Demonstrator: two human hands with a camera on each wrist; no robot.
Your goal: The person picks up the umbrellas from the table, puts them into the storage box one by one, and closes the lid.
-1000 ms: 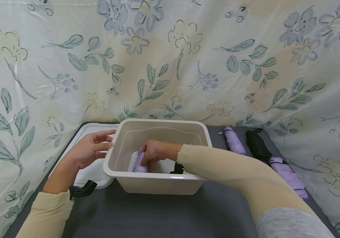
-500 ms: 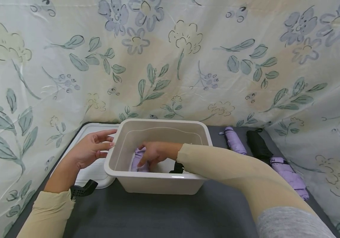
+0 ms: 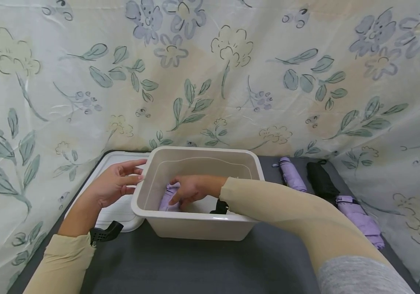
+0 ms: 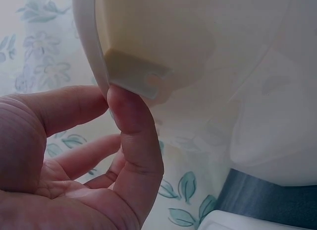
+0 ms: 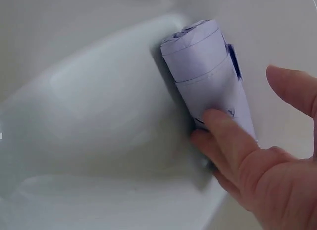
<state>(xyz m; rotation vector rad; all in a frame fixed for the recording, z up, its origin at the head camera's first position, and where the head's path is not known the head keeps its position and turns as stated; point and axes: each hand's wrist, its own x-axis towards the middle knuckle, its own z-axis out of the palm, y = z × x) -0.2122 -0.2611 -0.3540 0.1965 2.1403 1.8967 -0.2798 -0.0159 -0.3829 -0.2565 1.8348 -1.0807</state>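
A beige plastic bin (image 3: 198,228) stands in the middle of the table. Inside its left end lies a lilac folded umbrella (image 5: 198,59), close along the wall. My right hand (image 3: 193,188) reaches into the bin, and in the right wrist view its fingertips (image 5: 216,116) rest on the umbrella while the thumb stays apart from it. My left hand (image 3: 110,188) is at the bin's left side. In the left wrist view its thumb and a finger (image 4: 136,155) pinch the bin's rim (image 4: 88,31).
A white lid (image 3: 125,218) lies left of the bin, partly under my left forearm. To the right are a lilac folded umbrella (image 3: 292,174), a black one (image 3: 321,179) and another lilac one (image 3: 360,220). A floral curtain (image 3: 210,81) closes off the back and sides.
My right hand has loosened its hold on the umbrella and its thumb has come away. The umbrella has settled down at the bin's left end. The left hand stays at the rim.
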